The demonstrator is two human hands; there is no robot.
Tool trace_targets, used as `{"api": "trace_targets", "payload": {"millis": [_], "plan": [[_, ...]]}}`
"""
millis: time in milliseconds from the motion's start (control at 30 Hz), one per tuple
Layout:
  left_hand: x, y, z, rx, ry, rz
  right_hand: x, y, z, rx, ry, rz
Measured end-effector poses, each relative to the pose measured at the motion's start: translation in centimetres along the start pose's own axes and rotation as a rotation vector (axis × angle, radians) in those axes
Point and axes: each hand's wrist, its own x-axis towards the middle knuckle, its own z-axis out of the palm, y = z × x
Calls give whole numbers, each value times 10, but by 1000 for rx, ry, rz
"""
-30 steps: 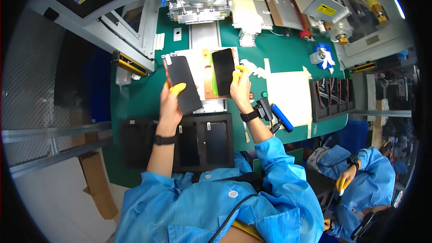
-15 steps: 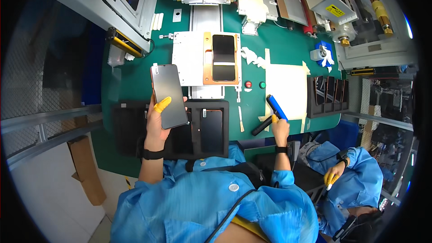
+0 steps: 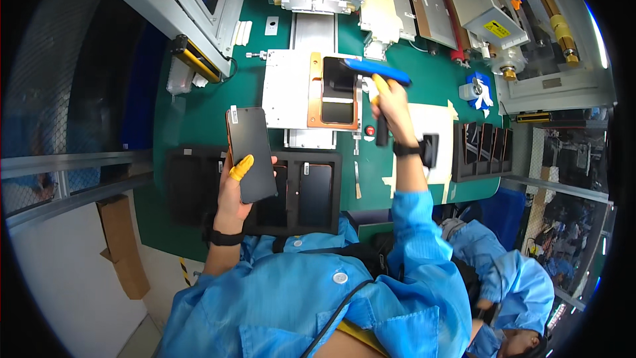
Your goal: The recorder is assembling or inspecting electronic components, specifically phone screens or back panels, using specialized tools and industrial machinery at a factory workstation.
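Note:
My left hand point(image 3: 233, 192), with a yellow finger cot on the thumb, grips a dark smartphone point(image 3: 254, 152) by its lower part, screen up, a white tab at its top corner. My right hand point(image 3: 391, 109) is closed around the black handle of a blue hand roller point(image 3: 377, 70). The roller reaches over the top right edge of a phone point(image 3: 338, 81) lying in an orange fixture point(image 3: 314, 93); whether it touches the glass I cannot tell. That fixture sits on a white plate point(image 3: 281, 86). Below the left hand is a black foam tray point(image 3: 289, 215) with phones, one being a dark phone point(image 3: 316, 192).
A cream sheet point(image 3: 430, 139) is taped to the green table point(image 3: 377, 199), right of the fixture. Further right stands a black rack point(image 3: 472, 167) of phones. A red button point(image 3: 370, 130) is near my right hand. Machine parts line the back. A co-worker in blue point(image 3: 517, 285) is at lower right.
My right hand has carried the roller up and left from the cream sheet to the phone in the fixture. The left hand and its phone have dropped slightly. The co-worker has shifted.

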Motion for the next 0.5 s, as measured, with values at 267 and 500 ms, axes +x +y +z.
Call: {"api": "trace_targets", "payload": {"millis": [267,500], "plan": [[-35,8,-31,25,112,97,4,23,49,-599,195,-262],[-26,-7,-43,-141,186,-60,-15,4,35,-532,85,-159]]}}
